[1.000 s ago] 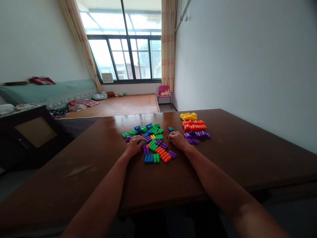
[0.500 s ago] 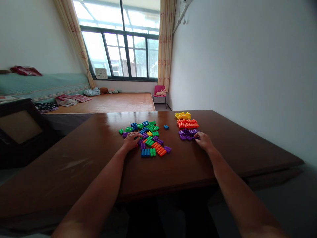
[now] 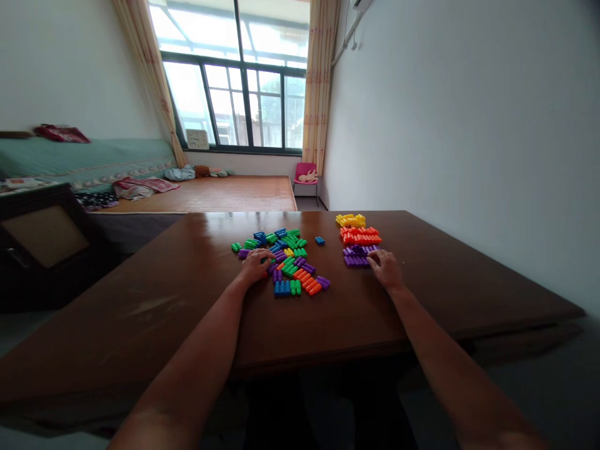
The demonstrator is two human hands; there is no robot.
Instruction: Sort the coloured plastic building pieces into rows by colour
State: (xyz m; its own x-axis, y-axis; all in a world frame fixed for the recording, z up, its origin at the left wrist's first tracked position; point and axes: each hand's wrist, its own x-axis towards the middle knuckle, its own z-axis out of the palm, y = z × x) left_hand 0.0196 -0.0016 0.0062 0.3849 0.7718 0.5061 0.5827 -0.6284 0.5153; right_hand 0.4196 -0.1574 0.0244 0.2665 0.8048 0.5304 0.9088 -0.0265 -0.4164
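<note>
My left hand (image 3: 257, 265) rests at the left side of a mixed pile of plastic toy blocks (image 3: 289, 267) in green, blue, purple and orange. Its fingers lie loosely spread over the nearest pieces and hide some of them. Over on the right, my right hand (image 3: 386, 267) has thumb and fingers closed at the right end of a row of purple blocks (image 3: 357, 262). The fingertips partly cover the end piece. Behind that row lie orange-red blocks (image 3: 360, 237) and, farther back, yellow blocks (image 3: 350, 220).
A lone blue block (image 3: 319, 240) sits between the pile and the sorted rows. All of them lie on a brown wooden table (image 3: 187, 312). Beyond it stand a bed (image 3: 225, 194) and a pink chair (image 3: 305, 172); a white wall runs along the right.
The front purple blocks, askew before, now lie in a straighter row beside my right hand. My left hand stays at the pile. The view has shifted slightly.
</note>
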